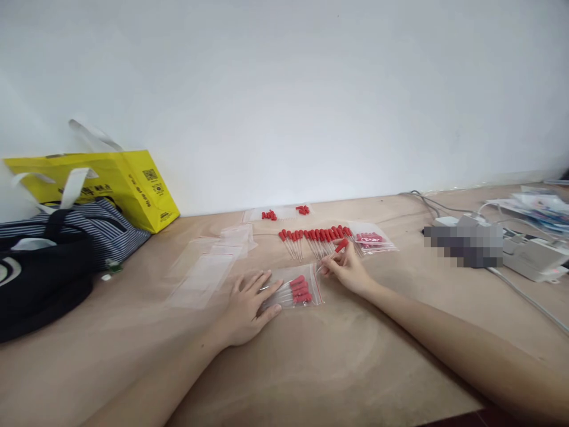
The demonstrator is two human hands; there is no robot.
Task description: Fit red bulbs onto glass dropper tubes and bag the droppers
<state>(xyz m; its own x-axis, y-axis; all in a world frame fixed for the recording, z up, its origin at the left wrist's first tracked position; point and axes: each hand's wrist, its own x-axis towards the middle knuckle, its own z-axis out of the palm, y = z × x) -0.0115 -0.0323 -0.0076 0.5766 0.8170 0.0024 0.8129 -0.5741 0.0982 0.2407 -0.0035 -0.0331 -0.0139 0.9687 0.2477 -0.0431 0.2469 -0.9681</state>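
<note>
Flat on the table, my left hand [251, 311] presses the closed end of a clear zip bag [284, 276] with its fingers spread. Inside that bag lie several small red-handled screwdrivers [301, 289], handles toward the bag's red-striped mouth on the right. My right hand [349, 270] pinches another red-handled screwdriver [341, 245] right by that mouth, its thin shaft pointing down and left toward the opening. Just behind, a row of loose red-handled screwdrivers [326, 235] lies side by side, shafts toward me. A filled zip bag [386, 242] sits at the row's right end.
Flat clear zip bags [202, 279] overlap left of my left hand. Two filled bags with red handles [269, 215] lie near the wall. A yellow bag [151, 196], a striped bag [120, 228] and a black bag [53, 279] stand left. Chargers [533, 255] and cables crowd the right.
</note>
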